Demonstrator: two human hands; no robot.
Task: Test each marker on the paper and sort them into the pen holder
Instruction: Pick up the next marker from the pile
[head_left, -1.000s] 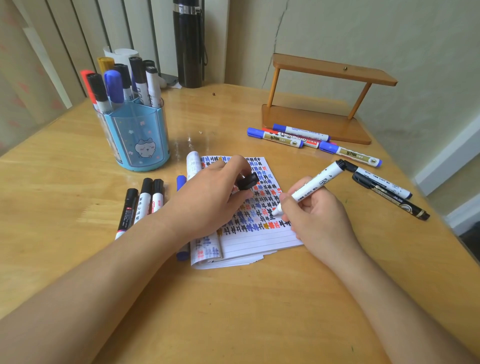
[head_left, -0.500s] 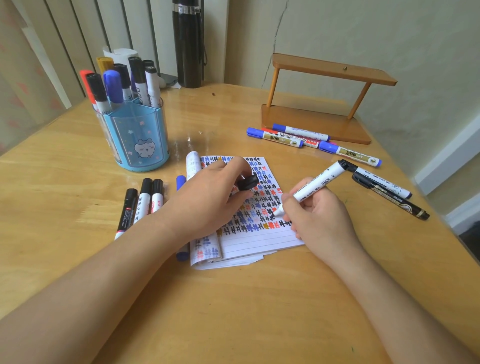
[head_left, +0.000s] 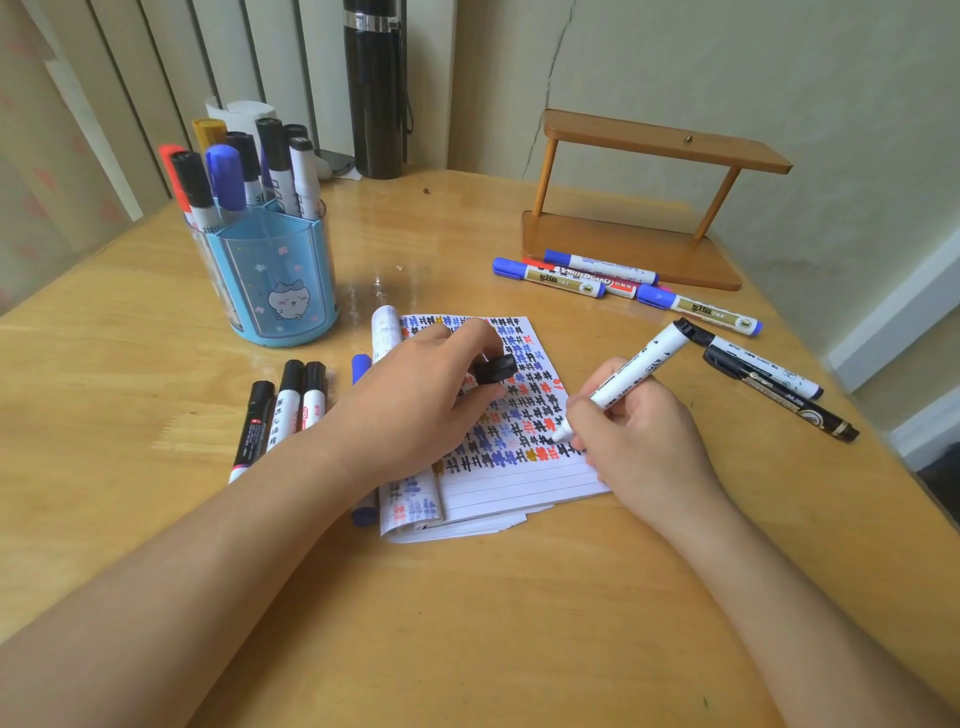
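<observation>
White marker (head_left: 634, 371) gripped in right hand (head_left: 641, 441), tip down on paper (head_left: 519, 483) at frame centre; left hand (head_left: 415, 410) pinches black cap (head_left: 495, 369), resting on sheet; blue pen holder (head_left: 272, 275) upper left

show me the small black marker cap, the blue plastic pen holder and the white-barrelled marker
small black marker cap (head_left: 496, 368): head view, on its side wall
blue plastic pen holder (head_left: 254, 270): head view, on its front wall
white-barrelled marker (head_left: 641, 364): head view, mid barrel
</observation>
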